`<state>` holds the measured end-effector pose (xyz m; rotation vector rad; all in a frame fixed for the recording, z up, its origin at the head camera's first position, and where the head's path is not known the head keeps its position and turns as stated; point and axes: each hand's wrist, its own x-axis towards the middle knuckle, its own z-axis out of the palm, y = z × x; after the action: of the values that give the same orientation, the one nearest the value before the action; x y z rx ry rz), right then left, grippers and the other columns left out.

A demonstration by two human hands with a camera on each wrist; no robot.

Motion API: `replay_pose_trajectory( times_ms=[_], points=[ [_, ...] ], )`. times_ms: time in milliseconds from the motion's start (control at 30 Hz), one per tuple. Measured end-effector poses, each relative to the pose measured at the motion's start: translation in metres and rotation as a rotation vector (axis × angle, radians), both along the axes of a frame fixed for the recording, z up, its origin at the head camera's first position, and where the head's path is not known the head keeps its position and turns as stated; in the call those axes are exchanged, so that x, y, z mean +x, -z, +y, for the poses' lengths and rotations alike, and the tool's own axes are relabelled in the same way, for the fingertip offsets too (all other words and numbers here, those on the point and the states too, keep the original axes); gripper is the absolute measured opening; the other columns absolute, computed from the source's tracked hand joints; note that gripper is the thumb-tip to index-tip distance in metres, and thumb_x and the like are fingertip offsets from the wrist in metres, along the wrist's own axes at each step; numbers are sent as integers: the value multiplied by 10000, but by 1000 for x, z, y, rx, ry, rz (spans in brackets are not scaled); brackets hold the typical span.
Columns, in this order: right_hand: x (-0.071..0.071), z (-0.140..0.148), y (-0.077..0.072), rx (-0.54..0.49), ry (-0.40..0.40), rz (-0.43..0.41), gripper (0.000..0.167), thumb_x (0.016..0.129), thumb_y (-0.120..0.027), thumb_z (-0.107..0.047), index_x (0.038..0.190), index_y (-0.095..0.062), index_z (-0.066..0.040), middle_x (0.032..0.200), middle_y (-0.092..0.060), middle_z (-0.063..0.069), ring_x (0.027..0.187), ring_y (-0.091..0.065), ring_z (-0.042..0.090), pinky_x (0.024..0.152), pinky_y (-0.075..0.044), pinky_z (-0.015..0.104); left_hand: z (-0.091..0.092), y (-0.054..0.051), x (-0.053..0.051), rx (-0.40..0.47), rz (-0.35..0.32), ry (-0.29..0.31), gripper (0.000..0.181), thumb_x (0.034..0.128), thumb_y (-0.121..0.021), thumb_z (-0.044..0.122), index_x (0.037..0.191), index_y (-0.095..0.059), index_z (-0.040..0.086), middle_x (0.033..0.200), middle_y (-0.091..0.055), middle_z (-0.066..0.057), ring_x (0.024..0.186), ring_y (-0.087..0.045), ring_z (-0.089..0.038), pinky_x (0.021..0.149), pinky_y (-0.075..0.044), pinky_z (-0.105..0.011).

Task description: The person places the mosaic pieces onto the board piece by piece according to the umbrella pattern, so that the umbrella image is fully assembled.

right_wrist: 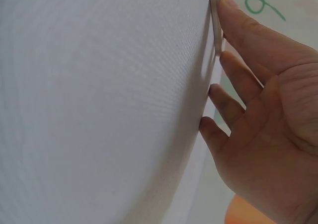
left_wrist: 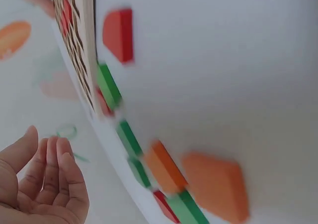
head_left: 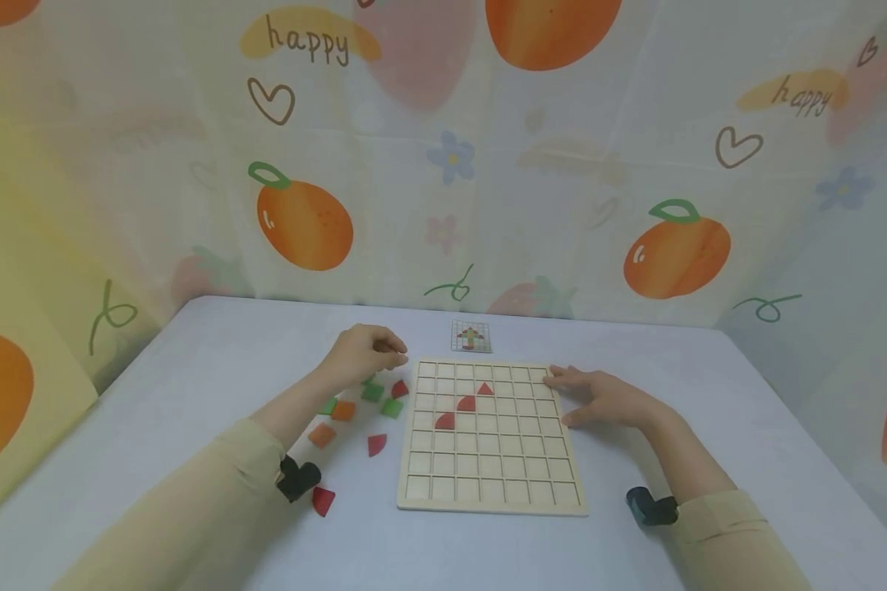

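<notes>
The left hand [head_left: 365, 355] is raised over the loose pieces, left of the board's upper left corner. In the left wrist view the left hand [left_wrist: 47, 179] has its fingers gently bent, thumb apart, with nothing visible between them. A wooden grid board [head_left: 491, 510] holds three red pieces: a triangle [head_left: 484, 390] and two rounded ones [head_left: 466, 403] [head_left: 445, 421], stepping down to the left. The right hand [head_left: 606, 398] touches the board's right edge with spread fingers. In the right wrist view the right hand [right_wrist: 268, 105] has its thumb at the board's edge [right_wrist: 215, 20].
Left of the board lie green pieces [head_left: 392, 408], orange pieces [head_left: 322, 435] and red pieces [head_left: 377, 444], one red piece [head_left: 324, 501] nearer the front. A small patterned card [head_left: 471, 336] lies behind the board. A printed cloth [head_left: 443, 98] hangs behind the white table [head_left: 214, 353].
</notes>
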<state>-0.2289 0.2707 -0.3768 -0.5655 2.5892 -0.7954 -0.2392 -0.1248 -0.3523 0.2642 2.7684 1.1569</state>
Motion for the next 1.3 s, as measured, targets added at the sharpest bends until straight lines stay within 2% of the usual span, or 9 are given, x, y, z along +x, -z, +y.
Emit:
replay_pose_trajectory(
  times_ms=[167,300,500,600,733,1033,1300],
  points=[
    [0,-1,-1,5,7,-1,695,800,-786,-271,1429,-525,-130,1606,-332,129,1520,-165,434,1195,-145,653,-23,4,-9,-7,-14,-102,263,940,-658,264,1132,-694,87,1124,-705,-122,992,-633,-254,862,-542,-340],
    [1,-1,-2,2,9,-8,698,802,-784,-272,1432,-521,-124,1608,-327,136,1520,-159,438,1196,-141,653,-37,8,-11,10,-37,-145,283,948,-646,245,1159,-668,58,1173,-678,-154,1033,-605,-275,919,-536,-371],
    [1,-1,-1,3,2,-6,700,806,-781,-274,1436,-515,-120,1610,-321,136,1520,-153,441,1196,-138,654,-46,15,-14,-25,-65,-156,292,936,-663,238,1159,-671,51,1179,-657,-166,1023,-574,-271,875,-536,-334],
    [1,-1,-1,5,2,-4,702,806,-781,-286,1436,-516,-127,1611,-322,130,1521,-155,438,1196,-135,656,-46,19,-15,-43,-94,-162,301,924,-683,242,1159,-670,54,1178,-651,-161,1010,-573,-261,855,-544,-309],
    [1,-1,-2,1,6,-8,704,803,-783,-292,1435,-518,-128,1611,-321,132,1521,-150,440,1195,-129,661,-44,23,-14,-67,-97,-161,306,906,-707,243,1135,-675,43,1155,-658,-162,995,-574,-260,831,-548,-300],
    [1,-2,-2,6,7,-8,705,807,-780,-301,1438,-514,-130,1613,-321,127,1523,-150,434,1195,-128,662,-38,22,-8,-114,-101,-164,328,873,-742,234,1100,-672,8,1085,-666,-165,952,-566,-261,788,-539,-291],
    [0,-1,0,7,11,-7,699,808,-782,-290,1436,-518,-135,1613,-322,122,1525,-150,429,1198,-128,656,-37,24,-9,-145,-78,-160,339,859,-758,239,1079,-676,-5,1058,-663,-168,926,-554,-255,752,-522,-287]
  ],
)
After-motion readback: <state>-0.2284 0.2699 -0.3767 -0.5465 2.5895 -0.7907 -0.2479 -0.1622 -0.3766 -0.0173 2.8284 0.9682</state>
